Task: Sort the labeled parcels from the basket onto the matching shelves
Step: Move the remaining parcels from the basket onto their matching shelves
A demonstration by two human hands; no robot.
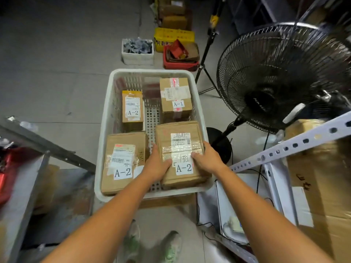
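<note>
A white plastic basket (pixel 106 114) stands on the floor with several brown cardboard parcels inside. The near-right parcel (pixel 178 133), labeled A-2, is held from both sides: my left hand (pixel 158 164) grips its left edge and my right hand (pixel 207 158) grips its right edge, thumbs on top. Another A-2 parcel (pixel 121 160) lies at the near left. A small A-2 parcel (pixel 132 109) stands at the far left, and an A-1 parcel (pixel 175 95) sits at the far right.
A black pedestal fan (pixel 281 73) stands close on the right. A white perforated shelf rail (pixel 292 145) and a large carton (pixel 326 186) are at right. A grey metal shelf frame (pixel 47 145) is at left. Bins and a tripod (pixel 207 46) lie beyond the basket.
</note>
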